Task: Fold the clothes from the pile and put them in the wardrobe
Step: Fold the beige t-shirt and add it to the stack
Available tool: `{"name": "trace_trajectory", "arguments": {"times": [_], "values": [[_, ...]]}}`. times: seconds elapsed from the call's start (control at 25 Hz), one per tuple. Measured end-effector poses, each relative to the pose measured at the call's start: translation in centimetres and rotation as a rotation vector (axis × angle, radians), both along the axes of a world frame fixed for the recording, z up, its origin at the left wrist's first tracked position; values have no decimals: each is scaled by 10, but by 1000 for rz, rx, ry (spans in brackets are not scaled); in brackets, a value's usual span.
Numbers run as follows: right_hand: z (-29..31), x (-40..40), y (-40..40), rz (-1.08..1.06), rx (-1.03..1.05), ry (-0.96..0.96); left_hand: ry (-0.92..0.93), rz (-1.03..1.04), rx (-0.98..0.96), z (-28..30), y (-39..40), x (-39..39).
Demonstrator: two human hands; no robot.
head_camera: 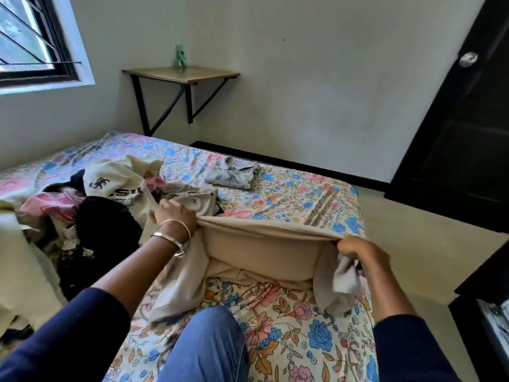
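Two hands hold a beige, soft cotton garment (259,244) stretched above a floral-printed bedsheet (289,321): the left hand (175,213), with two metal bangles (173,235) at the wrist, pinches one end of the taut upper edge, and the right hand (358,250) has its fingers curled round the other end. The garment's lower part rests crumpled on the sheet, just in front of a knee in blue denim (206,340). An unsorted pile of mixed clothes (91,205) lies to the left; one folded grey patterned shirt (234,173) sits farther up the bed, well apart. To fold well, judged from this view, both hands should keep equal tension, level the edge, and lay the cloth flat before creasing, so wrinkles are not trapped.
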State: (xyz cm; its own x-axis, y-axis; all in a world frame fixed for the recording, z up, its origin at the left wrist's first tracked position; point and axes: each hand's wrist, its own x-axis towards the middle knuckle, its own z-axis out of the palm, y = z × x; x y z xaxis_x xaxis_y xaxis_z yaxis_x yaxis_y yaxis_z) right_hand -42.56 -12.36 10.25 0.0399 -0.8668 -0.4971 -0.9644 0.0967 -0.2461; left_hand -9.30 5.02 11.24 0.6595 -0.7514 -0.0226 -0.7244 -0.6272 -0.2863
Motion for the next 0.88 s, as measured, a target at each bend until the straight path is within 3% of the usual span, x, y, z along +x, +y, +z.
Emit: {"name": "trace_trajectory", "arguments": {"times": [0.04, 0.08, 0.2, 0.28, 0.44, 0.56, 0.72, 0.88], "values": [[-9, 5, -7, -124, 123, -241, 126, 79, -52, -8, -11, 1], [-17, 10, -13, -288, 213, -533, 368, 153, -184, -16, -23, 4], [-20, 36, -29, -525, 360, -1266, 1388, 387, -640, -15, -59, -2], [-8, 55, -59, -537, 262, -1536, 1564, 336, -929, 2, -97, 6], [63, 74, -120, -435, -202, -1870, 1333, -115, -1473, 75, -158, 29], [108, 67, -137, -232, -437, -1951, 1219, -457, -1620, 129, -173, 36], [100, 45, -113, -260, -664, -1806, 944, -634, -1519, 116, -138, 34], [-18, 9, -69, -412, -721, -1435, 656, -506, -1141, 4, -54, 10]]}}
